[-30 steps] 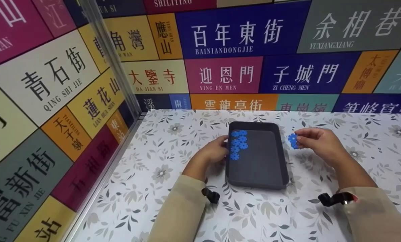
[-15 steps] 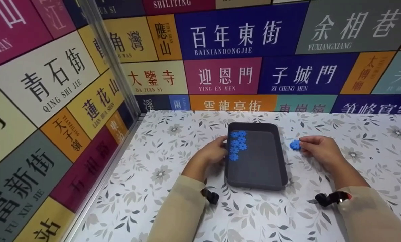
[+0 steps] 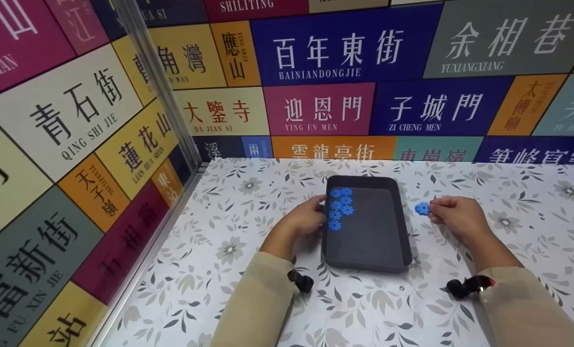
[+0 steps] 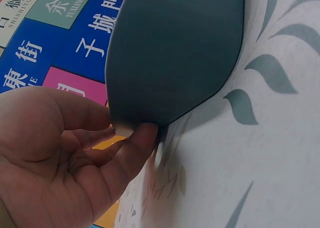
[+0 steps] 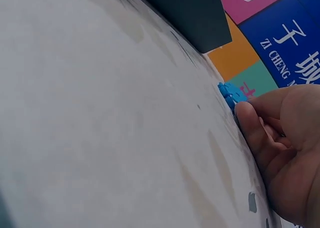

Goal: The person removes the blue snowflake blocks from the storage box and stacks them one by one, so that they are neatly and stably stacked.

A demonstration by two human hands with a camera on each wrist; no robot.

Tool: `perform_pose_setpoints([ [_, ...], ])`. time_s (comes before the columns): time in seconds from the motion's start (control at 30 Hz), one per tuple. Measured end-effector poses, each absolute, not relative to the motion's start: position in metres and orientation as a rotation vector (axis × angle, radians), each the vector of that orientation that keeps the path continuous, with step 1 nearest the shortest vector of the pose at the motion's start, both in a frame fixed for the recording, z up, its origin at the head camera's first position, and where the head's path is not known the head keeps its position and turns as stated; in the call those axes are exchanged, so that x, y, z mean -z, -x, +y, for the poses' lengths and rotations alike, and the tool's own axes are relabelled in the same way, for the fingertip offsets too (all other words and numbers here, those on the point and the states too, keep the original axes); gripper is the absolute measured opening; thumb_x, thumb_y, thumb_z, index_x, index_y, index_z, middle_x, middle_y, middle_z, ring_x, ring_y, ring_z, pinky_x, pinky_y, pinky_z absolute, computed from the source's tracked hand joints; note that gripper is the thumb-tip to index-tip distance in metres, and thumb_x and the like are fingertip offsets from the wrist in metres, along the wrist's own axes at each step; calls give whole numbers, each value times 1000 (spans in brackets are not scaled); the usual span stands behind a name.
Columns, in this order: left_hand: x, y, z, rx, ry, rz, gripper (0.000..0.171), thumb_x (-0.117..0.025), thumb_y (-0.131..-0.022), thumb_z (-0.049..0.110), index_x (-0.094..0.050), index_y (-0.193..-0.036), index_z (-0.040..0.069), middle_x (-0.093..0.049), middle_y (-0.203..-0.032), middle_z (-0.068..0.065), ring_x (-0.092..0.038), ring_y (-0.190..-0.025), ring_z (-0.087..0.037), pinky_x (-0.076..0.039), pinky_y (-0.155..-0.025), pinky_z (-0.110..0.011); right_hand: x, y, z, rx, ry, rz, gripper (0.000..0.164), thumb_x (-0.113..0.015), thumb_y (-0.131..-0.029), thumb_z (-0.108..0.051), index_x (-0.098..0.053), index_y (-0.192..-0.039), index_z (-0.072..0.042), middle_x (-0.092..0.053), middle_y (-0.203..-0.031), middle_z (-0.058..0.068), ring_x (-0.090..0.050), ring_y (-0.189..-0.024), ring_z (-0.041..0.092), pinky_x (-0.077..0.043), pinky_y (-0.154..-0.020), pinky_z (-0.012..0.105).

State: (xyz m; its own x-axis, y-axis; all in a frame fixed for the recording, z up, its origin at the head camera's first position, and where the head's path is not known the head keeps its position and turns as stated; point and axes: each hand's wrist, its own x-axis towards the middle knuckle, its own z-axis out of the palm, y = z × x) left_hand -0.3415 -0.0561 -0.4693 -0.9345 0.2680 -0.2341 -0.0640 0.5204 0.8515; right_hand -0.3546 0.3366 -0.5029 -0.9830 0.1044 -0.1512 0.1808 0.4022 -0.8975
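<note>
A dark grey rectangular tray (image 3: 370, 231) lies on the table with several blue snowflake-shaped plastic discs (image 3: 341, 207) grouped in its upper left part. At the tray's left side, my left hand (image 3: 307, 216) holds the wall; the left wrist view has the fingers (image 4: 142, 138) against the edge of the tray (image 4: 175, 52). To the right of the tray, my right hand (image 3: 456, 212) pinches a blue snowflake disc (image 3: 422, 208) between thumb and fingertips, low over the tabletop. The right wrist view has the blue disc (image 5: 231, 94) partly covered by the thumb; whether a second one lies against it is unclear.
A white floral cloth (image 3: 234, 289) covers the table. Behind it stands a wall of coloured panels (image 3: 320, 108) with lettering, and a similar panelled wall (image 3: 70, 193) runs along the left. A black wrist camera (image 3: 301, 281) sits on each sleeve.
My right hand has moved down slightly with the blue disc, which has tipped from upright to lying nearly flat. My left hand stays at the tray, whose contents look the same.
</note>
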Motion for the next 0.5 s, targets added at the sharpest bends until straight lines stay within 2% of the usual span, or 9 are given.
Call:
perform_pose_setpoints([
  [0.27,470,343,-56,-1352,-140,2447,74,-55,-96,5,-40,-167,20,-55,-161,-13,-56,-143,-28,-43,-124,-47,501,354,334,1579,-311,2614,45,-68,-105,-30,-66,-136,3,-74,-86,-17,-72,-80,-2,-62,-76,17],
  [0.5,473,344,-58,-1360,-169,2443,74,-54,-96,5,-39,-167,19,-56,-160,-15,-58,-141,-31,-46,-121,-47,504,353,333,1598,-304,2625,46,-69,-105,-29,-65,-137,3,-73,-90,-17,-73,-81,-2,-62,-78,18],
])
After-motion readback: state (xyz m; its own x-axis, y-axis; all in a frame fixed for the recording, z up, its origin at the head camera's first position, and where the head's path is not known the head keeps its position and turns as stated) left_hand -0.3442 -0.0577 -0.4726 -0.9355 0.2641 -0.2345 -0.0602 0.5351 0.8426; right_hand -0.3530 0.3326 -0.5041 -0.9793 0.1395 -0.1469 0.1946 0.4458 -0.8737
